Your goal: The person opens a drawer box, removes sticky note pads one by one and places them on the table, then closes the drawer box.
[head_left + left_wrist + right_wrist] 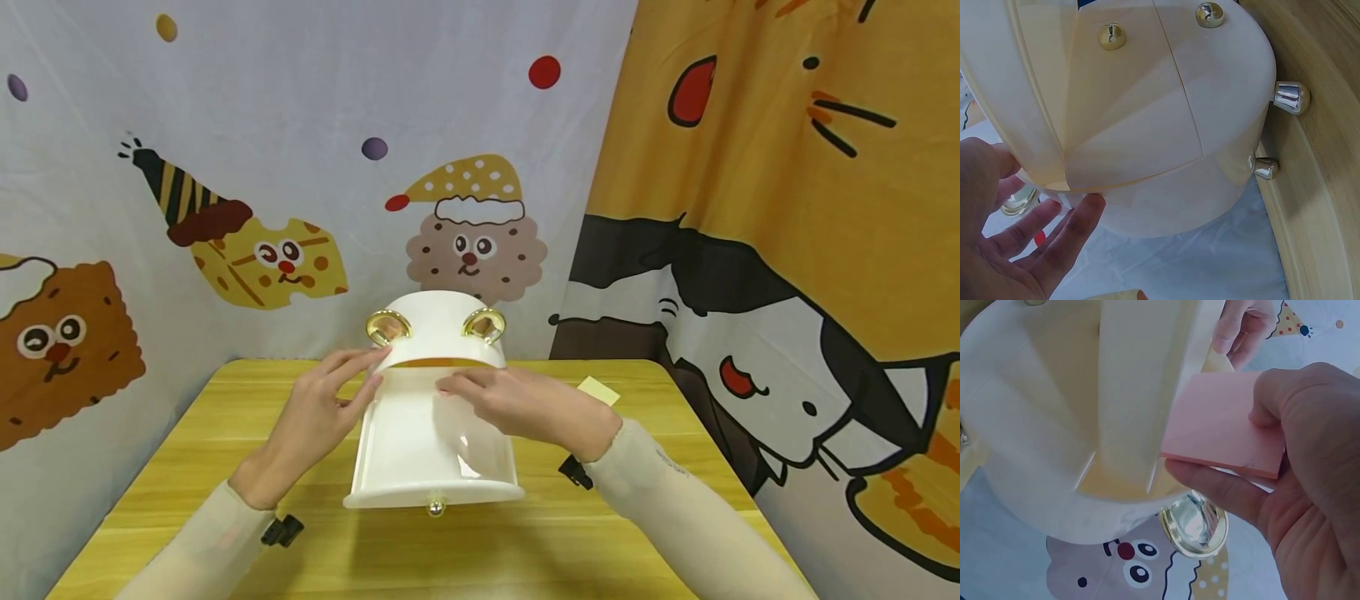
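A glossy white rounded case [442, 329] with two gold ring-shaped ears stands on the table. Its white drawer [420, 433] is pulled out towards me, and a small gold knob [436, 507] sits on the drawer's front. Between thumb and fingers, my right hand [517, 404] pinches a pink pad of sticky notes [1222, 422], just beside the drawer's wall; in the head view this hand hides the pad. With fairly straight, spread fingers, my left hand [322, 404] touches the case's rim near the left ear [388, 327].
A pale yellow paper square [598, 390] lies on the wooden table [300, 483], right of the case. Cartoon-printed cloth [300, 100] hangs behind and at both sides. Metallic feet [1291, 98] stick out from the case.
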Motion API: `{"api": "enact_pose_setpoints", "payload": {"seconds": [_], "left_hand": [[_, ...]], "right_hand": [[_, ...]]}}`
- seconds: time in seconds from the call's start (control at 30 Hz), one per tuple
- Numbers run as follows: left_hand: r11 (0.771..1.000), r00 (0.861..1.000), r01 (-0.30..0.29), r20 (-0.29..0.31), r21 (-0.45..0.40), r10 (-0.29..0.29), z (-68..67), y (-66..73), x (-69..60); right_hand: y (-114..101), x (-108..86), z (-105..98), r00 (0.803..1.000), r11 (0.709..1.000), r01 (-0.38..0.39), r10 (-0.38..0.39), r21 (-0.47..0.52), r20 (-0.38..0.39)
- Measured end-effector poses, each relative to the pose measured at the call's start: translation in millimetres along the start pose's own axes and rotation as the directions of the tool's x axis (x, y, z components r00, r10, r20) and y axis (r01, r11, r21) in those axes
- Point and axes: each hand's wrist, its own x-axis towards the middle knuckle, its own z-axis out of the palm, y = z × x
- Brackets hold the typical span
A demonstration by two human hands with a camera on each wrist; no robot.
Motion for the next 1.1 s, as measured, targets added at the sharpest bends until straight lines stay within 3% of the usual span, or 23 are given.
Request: {"api": "enact_pose_setpoints", "payload": {"seconds": [0.3,0.57,1.1], "left_hand": [[1.0,1.0,0.0,-0.003,0.003,0.0,0.1,0.6,-0.3],[1.0,1.0,-0.007,-0.007,-0.002,0.007,-0.1,0.1,0.0],[1.0,1.0,-0.012,-0.015,0.003,0.012,-0.1,1.2,0.6]], "right_hand": [[1,-19.1,-3,0.993,0.999,0.027,-0.032,-0.041,-0.115],[5,-36.5,0,0.959,0.99,0.087,-0.113,-0.109,-0.26],[16,-70.4,6,0.936,0.986,0.057,-0.107,-0.157,-0.336]]}}
